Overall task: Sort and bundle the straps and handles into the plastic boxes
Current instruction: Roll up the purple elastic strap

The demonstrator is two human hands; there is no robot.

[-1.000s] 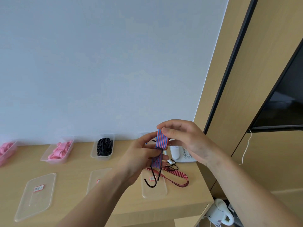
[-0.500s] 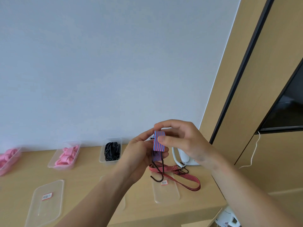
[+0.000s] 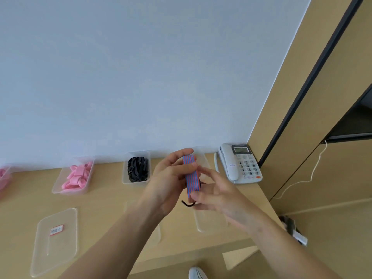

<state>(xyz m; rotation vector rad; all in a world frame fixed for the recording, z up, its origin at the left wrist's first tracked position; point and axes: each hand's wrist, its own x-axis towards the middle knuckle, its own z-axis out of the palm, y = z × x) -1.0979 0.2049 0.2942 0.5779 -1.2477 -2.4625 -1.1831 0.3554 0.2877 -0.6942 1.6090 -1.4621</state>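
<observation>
A red-and-blue striped strap [image 3: 192, 176] is folded into a bundle and held above the wooden counter [image 3: 104, 200]. My left hand [image 3: 171, 178] grips the bundle near its top, fingers curled round it. My right hand [image 3: 215, 196] pinches its lower end, where a black hook [image 3: 188, 204] sticks out. Along the wall stand clear plastic boxes: one with pink straps [image 3: 77, 177], one with black straps [image 3: 138, 169], and one [image 3: 203, 158] partly hidden behind my hands.
Clear lids lie on the counter's front: one with a red label [image 3: 54, 240], another [image 3: 209, 220] under my right hand. A white telephone [image 3: 239, 164] sits at the right end by the wooden panel. A further pink-filled box [image 3: 4, 177] shows at the left edge.
The long loose tail of the strap that lay on the counter is now gathered into the bundle. My right hand has moved from the bundle's top to its lower end. The camera has shifted right.
</observation>
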